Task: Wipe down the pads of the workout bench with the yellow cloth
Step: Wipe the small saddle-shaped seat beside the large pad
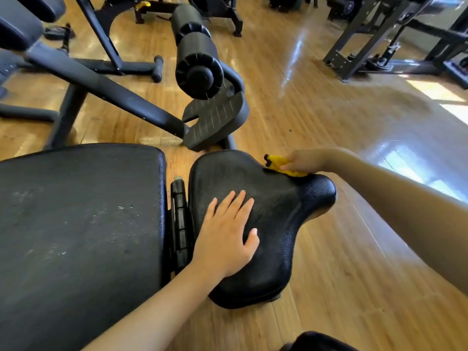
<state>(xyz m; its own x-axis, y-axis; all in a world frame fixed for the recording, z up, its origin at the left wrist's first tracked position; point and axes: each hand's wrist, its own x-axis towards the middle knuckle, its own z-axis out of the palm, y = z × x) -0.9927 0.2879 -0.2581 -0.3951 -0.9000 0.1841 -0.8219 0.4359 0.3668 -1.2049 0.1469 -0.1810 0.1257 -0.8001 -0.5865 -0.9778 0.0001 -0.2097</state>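
Note:
The workout bench has a large black back pad point(81, 224) on the left and a smaller black seat pad point(276, 206) to its right, split by a hinge gap. My left hand point(228, 234) lies flat on the seat pad with straight fingers. My right hand point(305, 160) grips the yellow cloth point(281, 164) bunched against the seat pad's far right edge. Most of the cloth is hidden under that hand.
A black foam roller point(197, 54) and a ribbed footplate point(215, 120) of the bench stand just beyond the seat. More gym machines point(395, 41) stand at the back right and left on the wooden floor point(342, 122). A dark object point(321, 342) sits at the bottom edge.

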